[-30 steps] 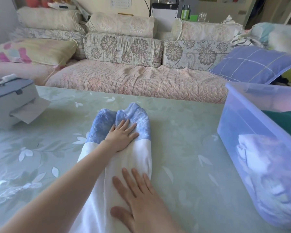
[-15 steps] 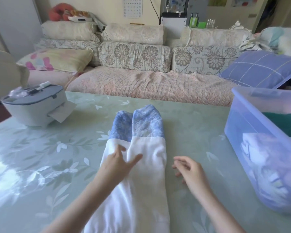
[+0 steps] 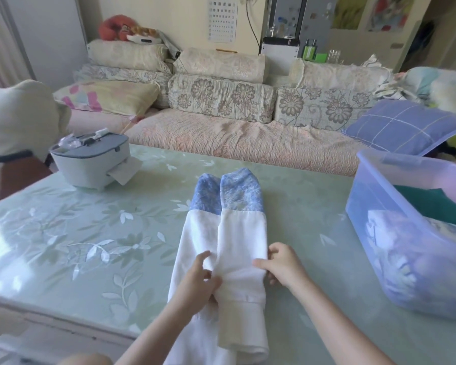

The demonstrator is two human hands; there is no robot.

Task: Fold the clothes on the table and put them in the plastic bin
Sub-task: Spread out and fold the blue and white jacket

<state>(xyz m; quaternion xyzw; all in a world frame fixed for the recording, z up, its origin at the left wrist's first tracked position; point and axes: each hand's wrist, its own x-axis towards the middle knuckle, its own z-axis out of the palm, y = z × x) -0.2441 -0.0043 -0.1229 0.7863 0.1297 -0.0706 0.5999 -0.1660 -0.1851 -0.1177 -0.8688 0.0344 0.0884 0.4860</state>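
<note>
Two hands are on the garment [image 3: 237,233] as I watch through the head camera. It lies in the middle of the table [image 3: 90,233], folded lengthwise into two long strips side by side. It is white along most of its length, and its blue patterned ends point away from me toward the sofa [image 3: 248,143].

My left hand [image 3: 195,283] sits on the left strip with its fingers curled, pinching the white cloth at the seam where the two strips meet. My right hand [image 3: 284,267] grips the outer edge of the right strip, with the thumb laid on top of the cloth. Its fingers are curled at the edge; I cannot tell how far under they go.

The plastic bin [image 3: 374,204] stands on the table to the right, well apart from the garment. Inside it I can see a dark green cloth [image 3: 429,204] and a pale printed one lower down. A grey box [image 3: 90,164] with paper sticking out of it sits at the far left of the table.
</note>
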